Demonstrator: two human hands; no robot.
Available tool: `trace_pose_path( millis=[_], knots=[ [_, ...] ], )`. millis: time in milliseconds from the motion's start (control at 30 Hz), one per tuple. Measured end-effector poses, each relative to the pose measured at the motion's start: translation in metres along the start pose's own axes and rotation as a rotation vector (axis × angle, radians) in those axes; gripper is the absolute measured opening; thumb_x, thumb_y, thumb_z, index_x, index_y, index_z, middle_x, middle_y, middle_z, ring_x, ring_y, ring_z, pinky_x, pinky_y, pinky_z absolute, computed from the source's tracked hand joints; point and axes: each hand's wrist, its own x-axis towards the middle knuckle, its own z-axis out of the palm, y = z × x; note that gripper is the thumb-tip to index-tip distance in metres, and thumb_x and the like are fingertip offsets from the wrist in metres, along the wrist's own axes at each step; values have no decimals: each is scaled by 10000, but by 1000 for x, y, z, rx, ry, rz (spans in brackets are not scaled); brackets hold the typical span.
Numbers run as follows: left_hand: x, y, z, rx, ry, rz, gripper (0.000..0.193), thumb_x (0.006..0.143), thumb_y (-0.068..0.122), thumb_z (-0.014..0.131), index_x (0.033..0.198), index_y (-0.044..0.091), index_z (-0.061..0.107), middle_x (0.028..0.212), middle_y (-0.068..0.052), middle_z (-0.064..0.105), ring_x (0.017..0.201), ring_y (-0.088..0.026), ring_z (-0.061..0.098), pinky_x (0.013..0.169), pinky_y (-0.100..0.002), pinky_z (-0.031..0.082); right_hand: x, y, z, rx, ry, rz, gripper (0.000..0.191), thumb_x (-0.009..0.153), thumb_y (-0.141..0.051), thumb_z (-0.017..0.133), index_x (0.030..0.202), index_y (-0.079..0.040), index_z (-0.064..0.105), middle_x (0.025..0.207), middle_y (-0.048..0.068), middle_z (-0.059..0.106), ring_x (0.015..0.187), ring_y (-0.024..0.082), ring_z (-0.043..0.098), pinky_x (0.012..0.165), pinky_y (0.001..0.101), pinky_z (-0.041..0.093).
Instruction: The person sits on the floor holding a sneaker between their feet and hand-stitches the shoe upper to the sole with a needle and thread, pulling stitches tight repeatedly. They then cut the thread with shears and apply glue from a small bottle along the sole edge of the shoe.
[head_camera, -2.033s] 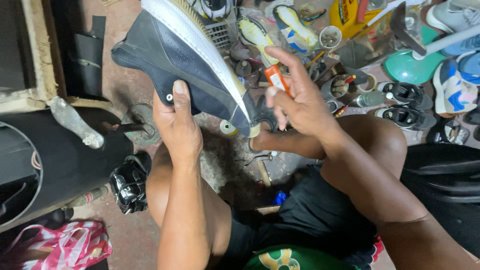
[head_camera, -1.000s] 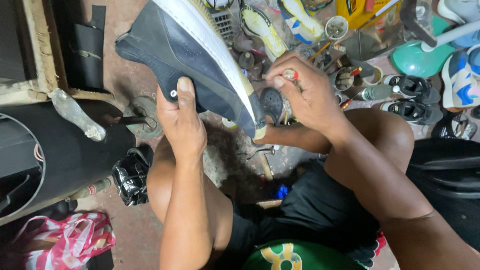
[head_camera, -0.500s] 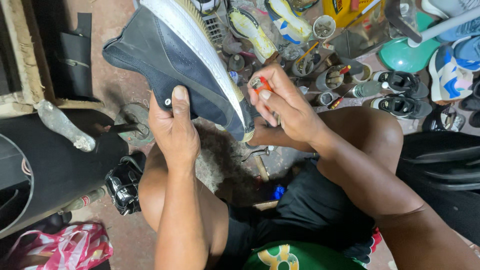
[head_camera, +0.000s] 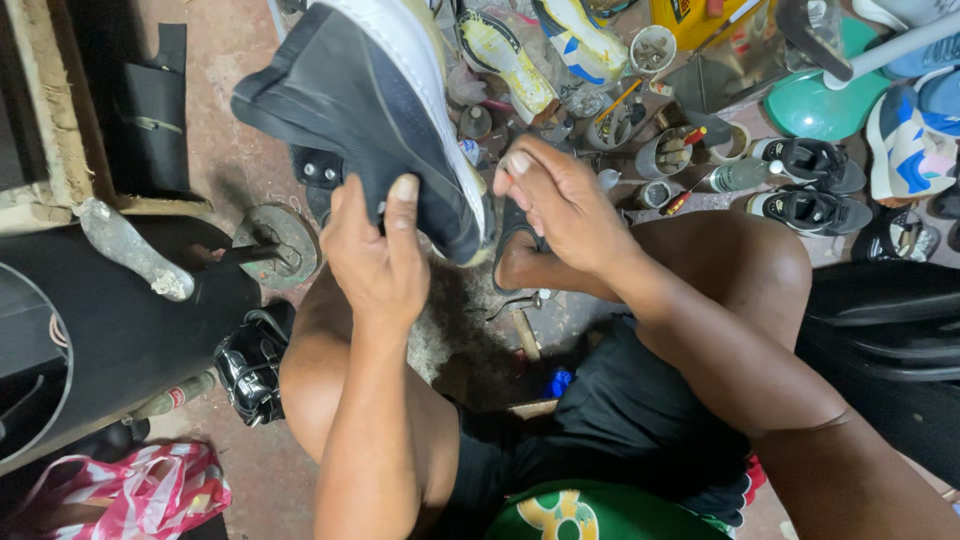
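Here, item by item:
Shoe (head_camera: 370, 110): dark upper, white sole; held up over the person's knees, sole edge turned to the right, toe end out of view at the top.
Left hand (head_camera: 375, 260): fingers wrapped round the shoe's lower side, thumb pressed flat on the dark upper; it carries the shoe.
Right hand (head_camera: 560, 205): just beside the shoe's heel end, fingers curled close together; whether they pinch anything cannot be told.
Floor (head_camera: 240, 60): reddish, worn concrete.
Last (head_camera: 130, 248): grey metal foot form on a black stand, left of the knees, well apart from both hands.
Sneakers (head_camera: 810, 185): black pair, on the floor at right.
Tins (head_camera: 655, 50): small pots and tubes among clutter beyond the right hand.
Bag (head_camera: 150, 490): pink and white, lower left corner.
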Motion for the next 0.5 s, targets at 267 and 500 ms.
trace_pose_path(
  millis=[267, 500],
  knots=[
    [1, -1, 9, 158, -23, 175, 144, 1072, 120, 673, 1073, -16, 624, 938, -186, 630, 854, -376, 533, 801, -434, 434, 25, 20, 15, -106, 59, -186, 410, 1089, -326, 463, 838, -24, 580, 741, -7, 555, 732, 94, 514, 697, 285, 455],
    [2, -3, 14, 189, -31, 162, 126, 1049, 117, 676, 1048, -3, 638, 907, -176, 640, 823, -369, 537, 768, -432, 429, 33, 10, 12, -238, 77, -22, 396, 984, -337, 390, 843, -29, 596, 690, 70, 604, 640, 172, 575, 646, 320, 470]
  ],
)
